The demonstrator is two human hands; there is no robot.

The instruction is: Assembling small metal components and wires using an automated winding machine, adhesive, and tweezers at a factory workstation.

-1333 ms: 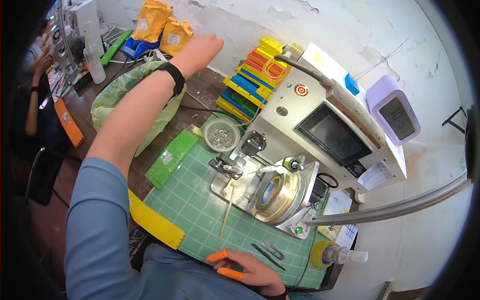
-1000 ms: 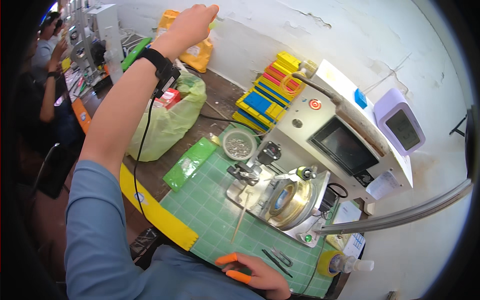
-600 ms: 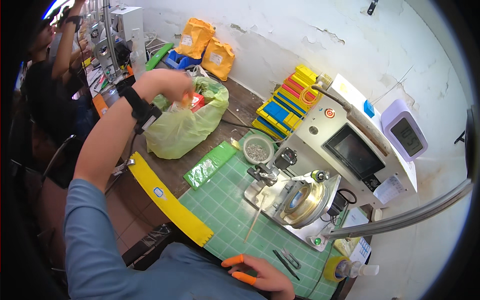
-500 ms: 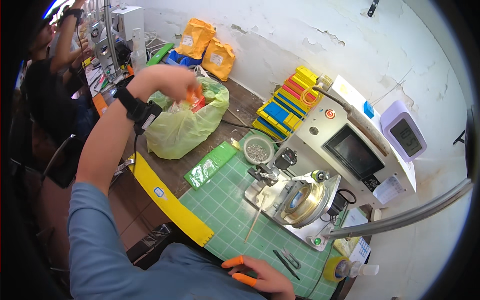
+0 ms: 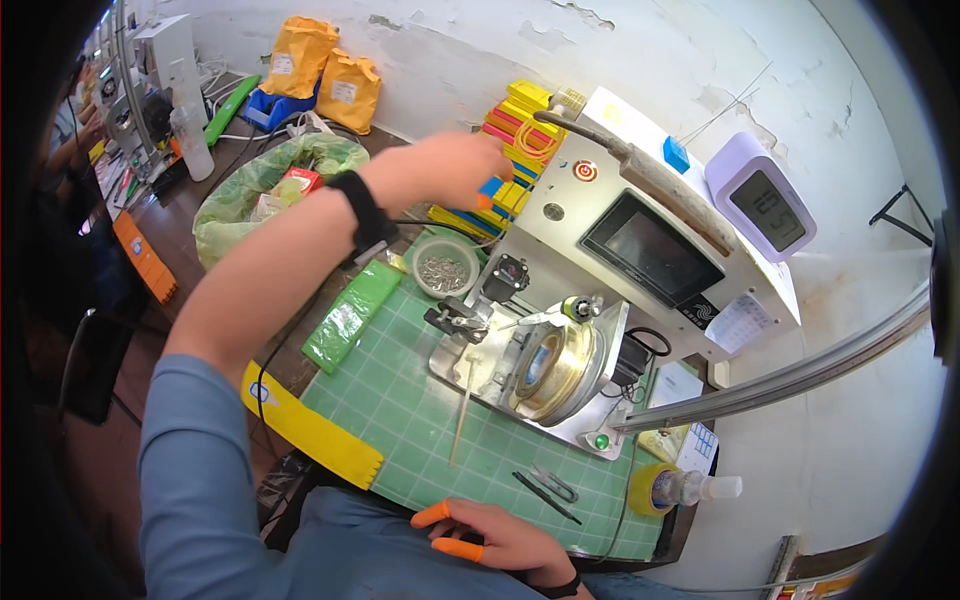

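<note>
My left hand [image 5: 450,172] reaches across the table to a stack of yellow, red and blue plastic strips [image 5: 515,150]. An orange finger cot shows at its fingertips, by a blue piece of the stack. Its fingers are mostly hidden, so a grip cannot be made out. My right hand [image 5: 495,532] rests at the near table edge, with two orange-cotted fingers apart and nothing between them. Beyond it, tweezers [image 5: 555,484] and a thin black tool [image 5: 545,497] lie on the green cutting mat [image 5: 405,430].
A benchtop machine [image 5: 640,240] with a screen and wire spool [image 5: 555,375] stands right. A bowl of small metal pieces [image 5: 443,268], a green packet [image 5: 350,315] and a yellow strip [image 5: 310,430] lie left. A lined bin [image 5: 225,215] stands behind my left forearm.
My left hand has left the lined bin and moved right to the coloured stack. The view has shifted to the right. My right hand stays at the near edge.
</note>
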